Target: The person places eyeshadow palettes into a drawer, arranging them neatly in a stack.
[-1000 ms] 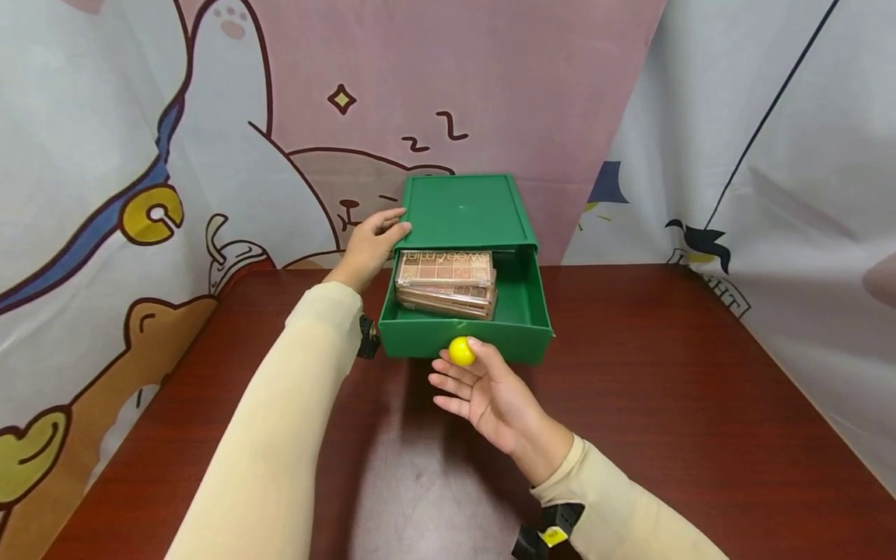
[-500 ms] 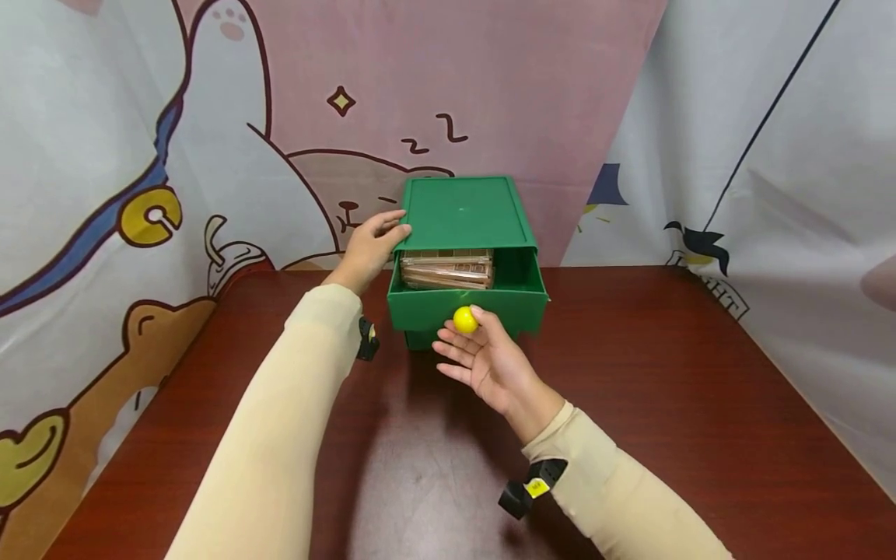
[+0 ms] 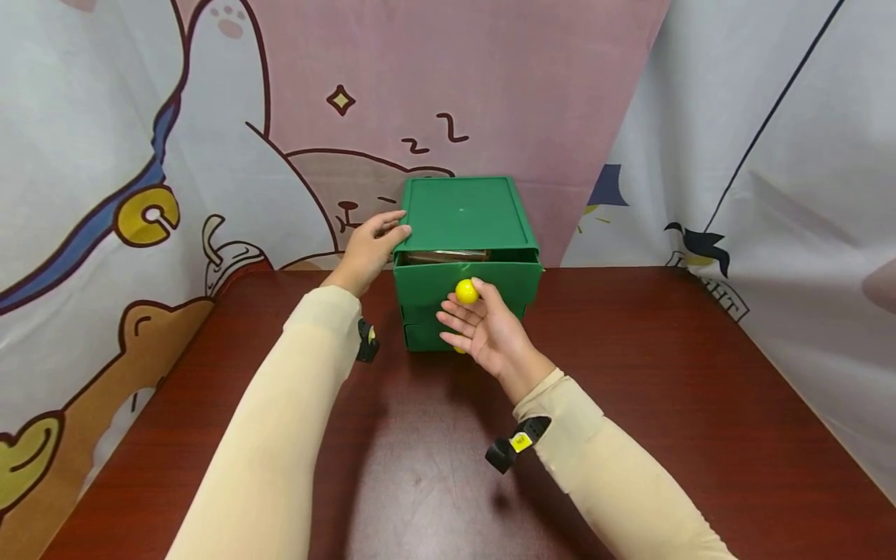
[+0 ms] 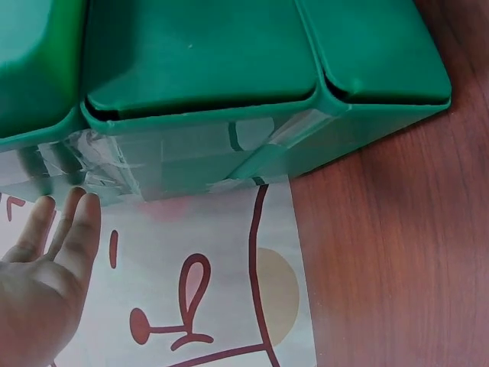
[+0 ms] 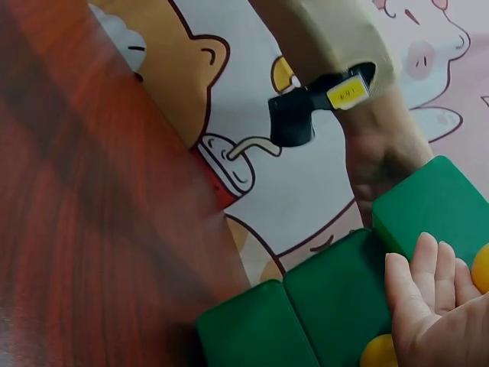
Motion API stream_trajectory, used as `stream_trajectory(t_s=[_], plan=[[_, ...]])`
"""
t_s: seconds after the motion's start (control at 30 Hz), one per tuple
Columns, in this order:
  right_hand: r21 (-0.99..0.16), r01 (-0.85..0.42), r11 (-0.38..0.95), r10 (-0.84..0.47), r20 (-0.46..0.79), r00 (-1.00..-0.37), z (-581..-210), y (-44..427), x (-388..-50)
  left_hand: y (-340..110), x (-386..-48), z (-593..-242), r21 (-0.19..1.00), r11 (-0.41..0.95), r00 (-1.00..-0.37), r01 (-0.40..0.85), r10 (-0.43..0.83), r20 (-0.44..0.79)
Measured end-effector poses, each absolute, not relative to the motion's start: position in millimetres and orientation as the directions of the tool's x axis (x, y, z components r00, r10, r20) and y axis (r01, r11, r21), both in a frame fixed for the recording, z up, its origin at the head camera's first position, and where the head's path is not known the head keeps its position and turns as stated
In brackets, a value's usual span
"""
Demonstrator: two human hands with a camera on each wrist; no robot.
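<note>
A green drawer box (image 3: 462, 210) stands toward the back of the table. Its top drawer (image 3: 423, 289) is pushed almost fully in, with a narrow gap left under the lid. Through that gap shows a sliver of the stacked makeup palettes (image 3: 448, 256). My right hand (image 3: 495, 334) pinches the drawer's round yellow knob (image 3: 467, 292) between thumb and forefinger, the other fingers spread below. Against the box's upper left edge rests my left hand (image 3: 369, 253), and the left wrist view shows its fingers (image 4: 80, 237) straight beside the taped side wall.
Lower drawers (image 5: 336, 283) sit beneath, one with a yellow knob (image 5: 380, 352) partly behind my right hand. The box stands on a reddish-brown wooden table (image 3: 672, 373). A printed cartoon cloth (image 3: 448, 78) hangs right behind it. Each wrist carries a black camera (image 3: 511, 449).
My right hand has moved forward with the knob, sliding the top drawer from well out to nearly shut. The palettes have passed mostly under the lid. My left hand has stayed put.
</note>
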State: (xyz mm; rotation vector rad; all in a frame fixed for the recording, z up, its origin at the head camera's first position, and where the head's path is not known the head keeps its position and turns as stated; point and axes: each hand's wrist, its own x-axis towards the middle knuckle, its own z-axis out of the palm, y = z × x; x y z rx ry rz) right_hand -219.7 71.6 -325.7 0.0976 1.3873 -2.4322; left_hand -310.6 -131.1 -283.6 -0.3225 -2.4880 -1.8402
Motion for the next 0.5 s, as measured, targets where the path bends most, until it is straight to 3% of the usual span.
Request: stream_trajectory(t_s=[0.5], plan=[[-0.829, 0.348, -0.437, -0.235, -0.268, -0.934, -318, 74, -244, -127, -310, -282, 0.942, 0.283, -0.978, 0.178, 0.155, 0.138]])
